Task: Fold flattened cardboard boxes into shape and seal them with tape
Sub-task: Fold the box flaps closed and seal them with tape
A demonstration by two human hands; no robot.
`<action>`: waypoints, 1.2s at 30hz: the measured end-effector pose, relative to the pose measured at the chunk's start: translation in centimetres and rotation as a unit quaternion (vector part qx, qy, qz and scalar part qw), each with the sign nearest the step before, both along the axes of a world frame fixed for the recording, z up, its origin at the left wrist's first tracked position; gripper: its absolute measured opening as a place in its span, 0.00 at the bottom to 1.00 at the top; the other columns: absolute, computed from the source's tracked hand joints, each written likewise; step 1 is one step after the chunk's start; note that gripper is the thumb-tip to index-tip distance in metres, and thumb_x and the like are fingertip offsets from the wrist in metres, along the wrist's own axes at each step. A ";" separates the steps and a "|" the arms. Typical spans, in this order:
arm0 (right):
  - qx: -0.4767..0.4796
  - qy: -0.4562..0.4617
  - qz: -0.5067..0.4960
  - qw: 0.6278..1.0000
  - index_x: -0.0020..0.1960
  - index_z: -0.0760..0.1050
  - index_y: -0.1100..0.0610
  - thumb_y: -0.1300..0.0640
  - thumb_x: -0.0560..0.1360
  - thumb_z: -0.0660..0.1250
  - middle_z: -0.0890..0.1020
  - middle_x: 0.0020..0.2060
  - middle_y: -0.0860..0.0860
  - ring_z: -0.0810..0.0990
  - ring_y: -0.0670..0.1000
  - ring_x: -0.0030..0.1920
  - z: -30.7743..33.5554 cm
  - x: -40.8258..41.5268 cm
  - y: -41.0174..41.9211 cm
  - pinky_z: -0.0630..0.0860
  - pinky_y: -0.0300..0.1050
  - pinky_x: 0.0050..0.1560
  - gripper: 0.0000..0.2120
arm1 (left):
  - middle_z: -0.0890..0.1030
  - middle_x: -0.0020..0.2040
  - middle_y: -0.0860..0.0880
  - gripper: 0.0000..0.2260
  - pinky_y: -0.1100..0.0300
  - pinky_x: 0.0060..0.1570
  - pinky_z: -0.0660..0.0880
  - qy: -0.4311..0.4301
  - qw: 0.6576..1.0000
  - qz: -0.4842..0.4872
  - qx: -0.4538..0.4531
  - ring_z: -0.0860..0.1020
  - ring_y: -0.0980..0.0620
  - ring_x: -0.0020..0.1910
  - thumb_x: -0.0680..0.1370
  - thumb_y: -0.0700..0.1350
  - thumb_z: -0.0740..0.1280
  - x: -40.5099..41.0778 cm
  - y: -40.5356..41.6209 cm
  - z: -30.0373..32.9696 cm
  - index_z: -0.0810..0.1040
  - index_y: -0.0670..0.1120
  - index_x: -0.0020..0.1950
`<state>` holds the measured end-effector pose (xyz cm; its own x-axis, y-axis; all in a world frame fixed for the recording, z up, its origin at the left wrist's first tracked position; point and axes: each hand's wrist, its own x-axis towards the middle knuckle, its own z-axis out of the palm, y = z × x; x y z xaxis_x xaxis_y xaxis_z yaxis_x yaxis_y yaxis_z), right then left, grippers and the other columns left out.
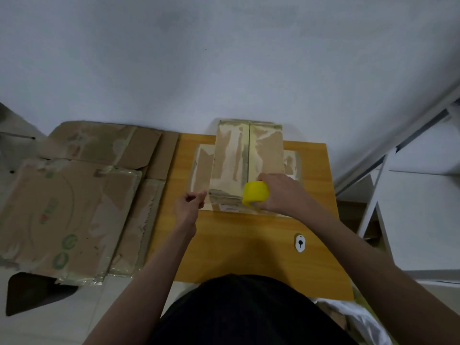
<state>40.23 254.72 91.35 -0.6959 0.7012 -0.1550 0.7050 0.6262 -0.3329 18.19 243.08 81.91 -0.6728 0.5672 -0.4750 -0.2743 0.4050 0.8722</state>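
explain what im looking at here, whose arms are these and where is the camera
There is no machine: these are a person's two bare arms, filmed by one wide-angle camera worn on their head, looking forward and down. On the orange-brown wooden table stands a folded brown cardboard box, its top flaps closed along a middle seam. The right hand grips a yellow tape dispenser at the box's near edge. The left hand hovers beside the box with fingers curled; whether it pinches tape is not clear. A small white oval object with a black mark lies on the table. Flattened worn cardboard sheets lie to the left.
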 end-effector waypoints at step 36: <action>-0.016 -0.062 0.006 0.998 0.64 0.69 0.53 0.39 0.71 0.72 0.77 0.54 0.52 0.77 0.56 0.51 -1.8 -3.1 1.6 0.69 0.47 0.42 0.29 | 0.80 0.44 0.45 0.17 0.51 0.39 0.75 0.174 0.963 -0.114 -0.171 0.80 0.46 0.43 0.75 0.57 0.73 -0.7 2.1 -2.4 0.74 0.45 0.44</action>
